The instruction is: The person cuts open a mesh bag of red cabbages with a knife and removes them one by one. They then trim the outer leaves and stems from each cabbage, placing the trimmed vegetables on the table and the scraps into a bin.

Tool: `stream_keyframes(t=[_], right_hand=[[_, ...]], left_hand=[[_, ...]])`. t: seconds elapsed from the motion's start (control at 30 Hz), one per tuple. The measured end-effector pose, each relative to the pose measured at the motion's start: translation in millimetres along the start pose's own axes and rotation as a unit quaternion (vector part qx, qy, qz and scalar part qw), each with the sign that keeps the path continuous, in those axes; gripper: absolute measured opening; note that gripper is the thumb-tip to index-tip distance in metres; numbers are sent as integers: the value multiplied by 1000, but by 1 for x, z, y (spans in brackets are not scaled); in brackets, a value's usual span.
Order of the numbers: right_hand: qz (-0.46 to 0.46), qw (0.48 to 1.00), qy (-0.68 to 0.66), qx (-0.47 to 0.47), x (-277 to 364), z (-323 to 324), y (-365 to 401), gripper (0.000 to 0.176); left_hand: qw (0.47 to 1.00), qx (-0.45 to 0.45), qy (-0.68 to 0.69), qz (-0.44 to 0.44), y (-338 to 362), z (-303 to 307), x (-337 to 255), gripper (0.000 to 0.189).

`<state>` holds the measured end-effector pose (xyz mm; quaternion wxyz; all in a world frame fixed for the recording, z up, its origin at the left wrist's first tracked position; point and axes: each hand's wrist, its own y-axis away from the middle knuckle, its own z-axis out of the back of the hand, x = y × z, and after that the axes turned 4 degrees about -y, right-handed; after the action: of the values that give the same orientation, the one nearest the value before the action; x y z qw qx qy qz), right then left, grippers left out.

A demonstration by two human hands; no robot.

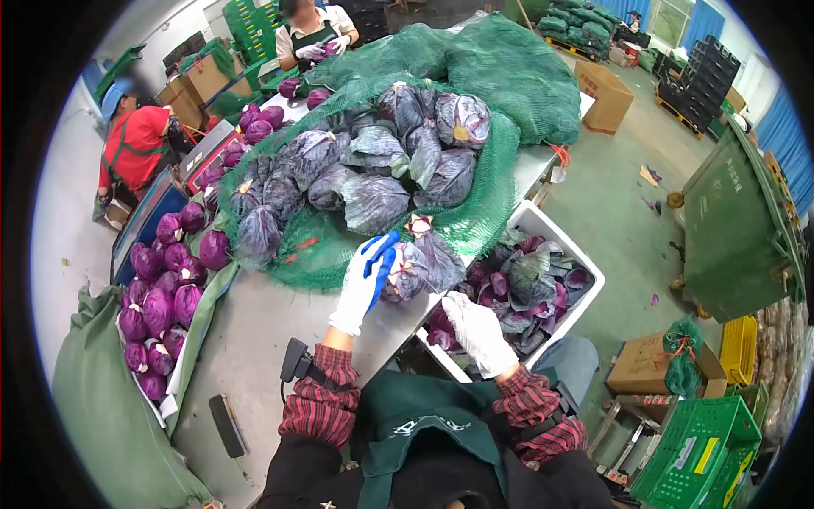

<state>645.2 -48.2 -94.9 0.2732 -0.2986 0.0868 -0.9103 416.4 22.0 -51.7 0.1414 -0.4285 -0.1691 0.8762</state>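
My left hand (365,280), in a white and blue glove, is pressed against the left side of a red cabbage (405,273) with loose outer leaves at the table's front edge. My right hand (476,327), in a white glove, is to the right of that cabbage, over the near rim of a white bin (585,316) holding purple leaves; its fingers look drawn together, and what they hold, if anything, is hidden. Behind my hands, several dull purple cabbages (373,199) lie on an open green mesh bag (496,208).
Shiny peeled cabbages (158,305) are heaped at the left. A knife-like tool (227,426) lies on the metal table (280,339). Two co-workers stand beyond. A green wheeled bin (738,220) and a green crate (691,450) are at the right.
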Motion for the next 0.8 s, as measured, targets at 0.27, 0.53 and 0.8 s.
stream_keyframes(t=[0.27, 0.53, 0.8], right_hand=[[-42, 997, -26, -64, -54, -28, 6, 37], [-200, 969, -142, 1, -53, -18, 16, 37], [-61, 991, -2, -120, -6, -30, -41, 34]], left_hand=[[990, 64, 113, 64, -18, -11, 11, 36], [970, 46, 222, 88, -21, -24, 33, 32], [990, 12, 129, 60, -15, -33, 13, 31]])
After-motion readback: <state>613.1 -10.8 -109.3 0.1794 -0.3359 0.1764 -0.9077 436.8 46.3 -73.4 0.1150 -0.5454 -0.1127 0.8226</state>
